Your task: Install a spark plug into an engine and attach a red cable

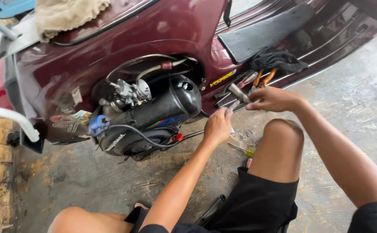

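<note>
You squat on a stained concrete floor (335, 108) beside a maroon scooter (123, 39), its engine (149, 118) exposed. A yellow-handled screwdriver (242, 149) lies by your knee. Your left hand (217, 127) and right hand (271, 99) both pinch a metal tool (239, 93) at the footboard (261, 34). This looks like tool preparation; next, bring it carefully to the engine.

Both hands (244, 114) on perhaps a wrench (239, 92)
</note>
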